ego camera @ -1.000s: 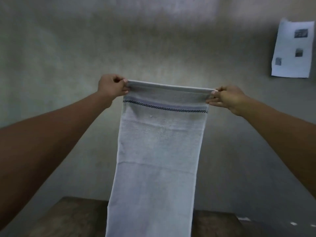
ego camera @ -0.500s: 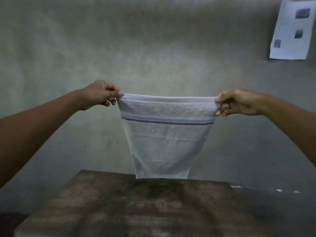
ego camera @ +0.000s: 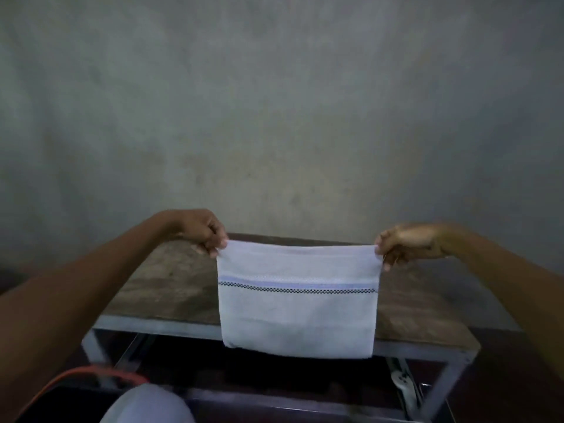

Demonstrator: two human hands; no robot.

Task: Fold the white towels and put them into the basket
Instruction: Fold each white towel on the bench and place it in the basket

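Bare grey wall [ego camera: 274,102] behind a worn table [ego camera: 158,285]. Left hand [ego camera: 207,232] and right hand [ego camera: 406,244] each pinched a top corner of the white towel [ego camera: 297,300], stretched taut above the table's near edge, probably to square the fold. An orange rim [ego camera: 100,374] showed near left, possibly the basket.

Dim, flat light with a grey cast; the wall [ego camera: 274,102] looks grainy and soft, corners darken, and near edges blur with wide-angle stretching.

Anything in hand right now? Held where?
Yes: the white towel. Left hand pinches its top left corner, right hand its top right corner.
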